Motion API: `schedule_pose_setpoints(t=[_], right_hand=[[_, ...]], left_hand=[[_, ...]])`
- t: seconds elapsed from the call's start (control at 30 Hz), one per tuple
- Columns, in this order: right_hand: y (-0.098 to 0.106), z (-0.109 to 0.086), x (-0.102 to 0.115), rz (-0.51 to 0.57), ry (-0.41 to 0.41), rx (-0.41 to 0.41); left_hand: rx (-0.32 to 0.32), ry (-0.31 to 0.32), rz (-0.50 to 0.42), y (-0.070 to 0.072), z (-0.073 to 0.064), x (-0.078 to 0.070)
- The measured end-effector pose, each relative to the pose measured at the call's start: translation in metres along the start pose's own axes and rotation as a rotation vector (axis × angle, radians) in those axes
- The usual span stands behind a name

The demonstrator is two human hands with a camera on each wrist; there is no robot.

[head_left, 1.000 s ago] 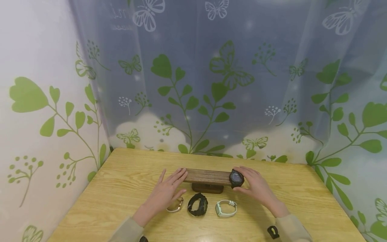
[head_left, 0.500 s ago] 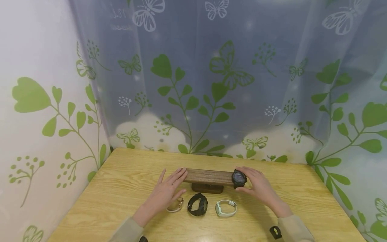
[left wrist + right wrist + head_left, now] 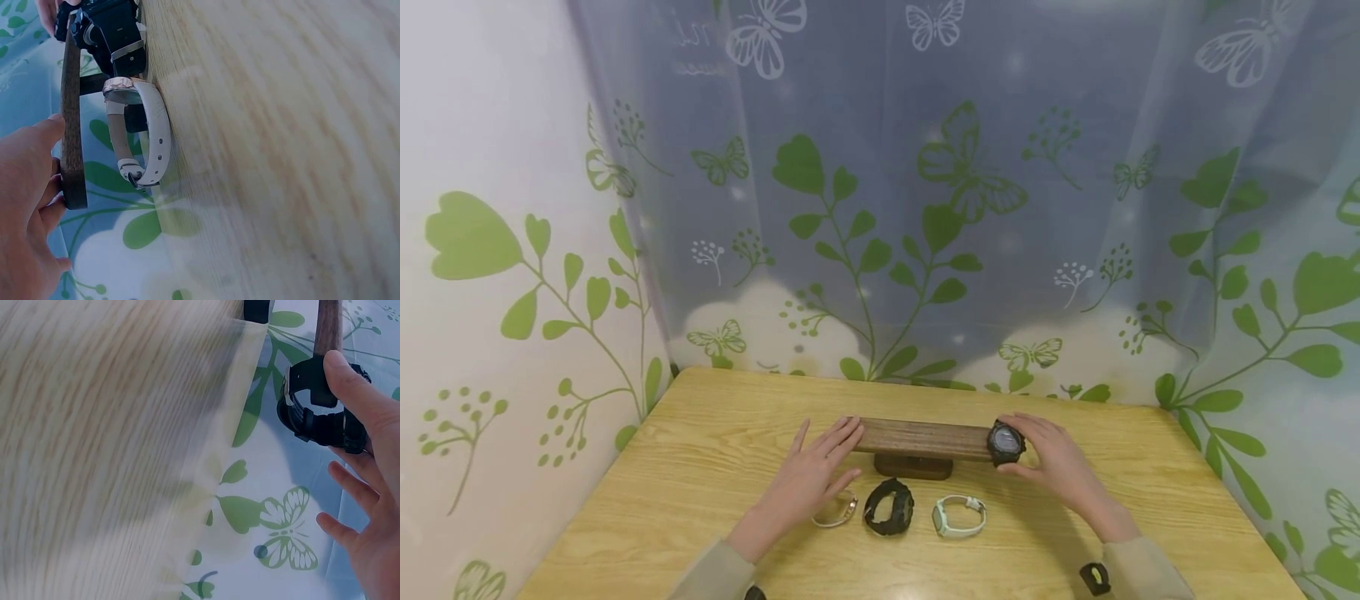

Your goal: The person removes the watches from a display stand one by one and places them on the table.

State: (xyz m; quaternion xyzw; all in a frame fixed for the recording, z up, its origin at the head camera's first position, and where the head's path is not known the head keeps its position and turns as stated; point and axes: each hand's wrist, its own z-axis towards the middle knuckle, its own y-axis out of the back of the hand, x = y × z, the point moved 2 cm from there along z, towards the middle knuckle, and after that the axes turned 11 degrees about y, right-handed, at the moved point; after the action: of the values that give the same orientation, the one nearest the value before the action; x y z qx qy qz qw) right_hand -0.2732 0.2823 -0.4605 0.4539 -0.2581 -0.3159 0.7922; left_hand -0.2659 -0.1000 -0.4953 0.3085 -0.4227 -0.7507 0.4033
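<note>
In the head view my right hand (image 3: 1060,458) pinches a black digital watch (image 3: 1006,441) between thumb and fingers. The watch is at the right end of a dark wooden watch stand's bar (image 3: 925,438); in the right wrist view its strap (image 3: 306,375) loops round the bar's end. My left hand (image 3: 805,475) rests on the bar's left end with straight fingers. On the table before the stand lie a white-strapped watch (image 3: 159,134) with a rose-gold case, a chunky black watch (image 3: 889,507) and a mint-green watch (image 3: 960,517).
The stand's dark base (image 3: 913,466) sits on the light wooden table (image 3: 737,417). A patterned curtain (image 3: 895,208) hangs right behind the table's far edge. Beside the right sleeve is a small black object (image 3: 1095,577) with a yellow-green patch.
My right hand has moved the black digital watch to the right along the bar, out to its end. My left hand and the other watches stay put.
</note>
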Motion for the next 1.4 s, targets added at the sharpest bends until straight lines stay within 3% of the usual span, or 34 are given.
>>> schedule_pose_setpoints(t=[0.77,1.07,1.4], right_hand=[[0.017,-0.032,-0.011,-0.056,-0.028,-0.042],[0.018,-0.047,-0.009,-0.072,0.021,-0.061],[0.017,-0.062,-0.008,-0.082,-0.021,0.055]], left_hand=[[0.013,0.012,-0.036,0.000,-0.002,0.001],[0.008,0.009,-0.034,0.000,-0.001,0.000],[0.010,0.010,-0.034,-0.001,-0.001,0.001]])
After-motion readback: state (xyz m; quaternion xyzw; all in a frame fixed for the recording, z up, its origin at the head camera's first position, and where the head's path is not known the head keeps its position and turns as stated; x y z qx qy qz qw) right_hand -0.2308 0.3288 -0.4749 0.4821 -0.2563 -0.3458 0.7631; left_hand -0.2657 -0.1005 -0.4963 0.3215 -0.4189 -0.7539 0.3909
